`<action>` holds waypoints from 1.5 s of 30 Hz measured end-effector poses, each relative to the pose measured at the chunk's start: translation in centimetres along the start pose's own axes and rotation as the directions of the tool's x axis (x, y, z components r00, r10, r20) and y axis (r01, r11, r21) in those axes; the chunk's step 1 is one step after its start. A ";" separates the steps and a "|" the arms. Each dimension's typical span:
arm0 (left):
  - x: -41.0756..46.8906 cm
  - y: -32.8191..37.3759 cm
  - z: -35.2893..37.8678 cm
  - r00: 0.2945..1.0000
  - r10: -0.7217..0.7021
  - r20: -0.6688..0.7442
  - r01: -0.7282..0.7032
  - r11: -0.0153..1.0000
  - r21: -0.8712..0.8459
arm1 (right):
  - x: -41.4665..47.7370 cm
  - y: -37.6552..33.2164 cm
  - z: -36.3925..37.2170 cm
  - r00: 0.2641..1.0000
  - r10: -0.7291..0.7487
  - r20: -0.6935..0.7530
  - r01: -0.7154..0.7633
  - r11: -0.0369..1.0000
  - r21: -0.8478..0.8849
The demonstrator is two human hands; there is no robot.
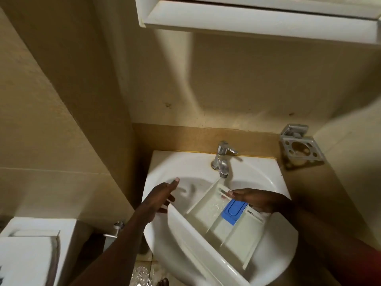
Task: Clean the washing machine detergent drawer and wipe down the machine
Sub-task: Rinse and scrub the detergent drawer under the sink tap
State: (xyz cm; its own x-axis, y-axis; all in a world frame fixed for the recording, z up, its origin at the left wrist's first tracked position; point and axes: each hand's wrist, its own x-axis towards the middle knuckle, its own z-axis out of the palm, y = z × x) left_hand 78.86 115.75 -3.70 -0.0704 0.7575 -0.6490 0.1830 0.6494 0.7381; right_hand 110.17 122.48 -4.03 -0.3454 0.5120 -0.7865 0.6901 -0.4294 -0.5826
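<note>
Your drawer lies tilted across the white sink, with its wide front end low and near you. Your right hand holds it at the far right side, fingers closed on the edge by the blue flap. Water falls from the tap right into the far end of the drawer and pools there. Your left hand is over the left of the sink with the fingers apart and holding nothing; it is just beside the drawer's left corner, and you cannot tell if it touches.

A metal cup holder sticks out of the wall to the right of the tap. A white cabinet hangs above. A toilet tank sits low on your left, well apart from the sink. The floor under the sink looks wet.
</note>
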 end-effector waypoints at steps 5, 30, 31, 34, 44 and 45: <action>0.0 -0.4 1.6 0.901 -0.124 0.416 0.102 0.992 0.074 | 0.4 -3.0 1.0 1.000 -0.007 -0.009 0.007 1.000 -0.026; 0.2 -2.1 1.7 0.988 0.123 0.095 -0.109 0.985 -0.136 | 2.7 -1.9 3.5 0.772 -0.135 -0.621 0.328 0.922 0.208; 0.2 -2.2 1.9 0.988 0.136 0.072 -0.124 0.981 -0.150 | 2.9 -2.4 3.4 0.775 -0.141 -0.616 0.300 0.940 0.163; 0.1 -2.4 2.6 0.985 0.170 0.024 -0.163 0.971 -0.175 | 4.1 -3.2 3.1 0.798 -0.108 -0.593 0.220 0.968 0.119; 0.2 -2.2 3.0 0.953 0.293 -0.078 -0.300 0.948 -0.110 | 4.5 0.8 6.9 0.912 -0.074 -0.404 0.147 0.977 0.152; 0.2 -2.2 3.0 0.953 0.294 -0.076 -0.300 0.948 -0.104 | 4.5 1.0 6.8 0.911 -0.057 -0.409 0.123 0.983 0.136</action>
State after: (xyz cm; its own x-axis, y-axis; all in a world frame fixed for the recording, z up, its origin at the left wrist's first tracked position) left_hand 81.43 114.34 -6.01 -0.0878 0.9175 -0.3879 0.0931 0.3952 0.9139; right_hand 104.99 119.28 -9.55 -0.0941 0.7952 -0.5991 0.5490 -0.4606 -0.6975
